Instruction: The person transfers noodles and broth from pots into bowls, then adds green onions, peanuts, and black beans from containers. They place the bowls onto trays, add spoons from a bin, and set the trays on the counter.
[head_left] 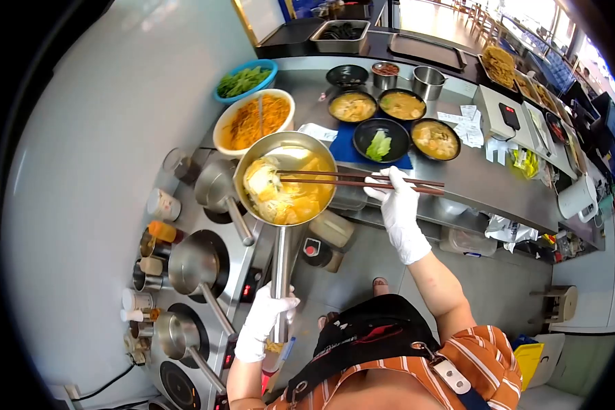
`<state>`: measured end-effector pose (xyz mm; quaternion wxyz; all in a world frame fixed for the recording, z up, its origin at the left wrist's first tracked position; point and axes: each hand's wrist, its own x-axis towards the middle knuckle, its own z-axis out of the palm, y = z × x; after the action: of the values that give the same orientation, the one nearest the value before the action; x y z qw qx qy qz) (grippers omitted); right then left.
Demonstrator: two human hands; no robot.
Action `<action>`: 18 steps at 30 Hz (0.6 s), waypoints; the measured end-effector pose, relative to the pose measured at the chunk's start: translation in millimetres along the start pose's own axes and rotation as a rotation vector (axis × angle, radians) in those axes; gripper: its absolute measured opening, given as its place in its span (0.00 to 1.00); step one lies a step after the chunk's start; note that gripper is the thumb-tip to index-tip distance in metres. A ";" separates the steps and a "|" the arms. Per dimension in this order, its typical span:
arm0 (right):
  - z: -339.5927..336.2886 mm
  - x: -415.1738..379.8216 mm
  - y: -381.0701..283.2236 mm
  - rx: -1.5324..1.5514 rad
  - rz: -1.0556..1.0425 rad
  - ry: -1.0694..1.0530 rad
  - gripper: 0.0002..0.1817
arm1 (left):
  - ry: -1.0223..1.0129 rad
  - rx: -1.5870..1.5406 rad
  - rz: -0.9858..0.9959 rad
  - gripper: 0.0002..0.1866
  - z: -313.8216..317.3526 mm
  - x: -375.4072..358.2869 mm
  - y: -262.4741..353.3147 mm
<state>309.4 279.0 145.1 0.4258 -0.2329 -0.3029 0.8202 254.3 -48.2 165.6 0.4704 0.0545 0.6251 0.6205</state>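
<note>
My gloved left hand [270, 316] is closed round the long metal handle of a saucepan [282, 256]. Yellow broth with a pale, egg-like lump and orange pieces [294, 195] fills the pan, which is raised in front of the counter. In my gloved right hand [398, 205] is a pair of dark chopsticks [365, 182], their tips in the pan against the lump. Just beyond, a black bowl [395, 143] holds a few green lettuce leaves [378, 145]. Several black bowls near it contain soup, among them one at the right [435, 139].
A white bowl of shredded orange vegetable [225, 140] and a blue basin of greens [273, 67] stand at the back left. Other saucepans [193, 263] sit on burners at my left. Receipts [468, 128] lie on the steel counter [488, 198]. Metal containers [428, 83] stand behind the bowls.
</note>
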 end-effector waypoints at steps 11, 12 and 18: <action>-138.0 120.7 -56.7 0.165 0.168 0.315 0.10 | -0.109 0.156 -0.095 0.12 111.0 137.1 32.9; -142.3 124.6 -60.0 0.184 0.170 0.360 0.10 | -0.115 0.163 -0.097 0.12 113.9 146.6 36.5; -151.5 155.9 -85.3 0.212 0.148 0.416 0.09 | -0.135 0.254 -0.117 0.13 118.1 199.0 55.9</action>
<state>371.5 493.8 77.8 0.4400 -0.3722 -0.1029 0.8107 193.2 179.6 133.4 0.5360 0.1184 0.6676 0.5029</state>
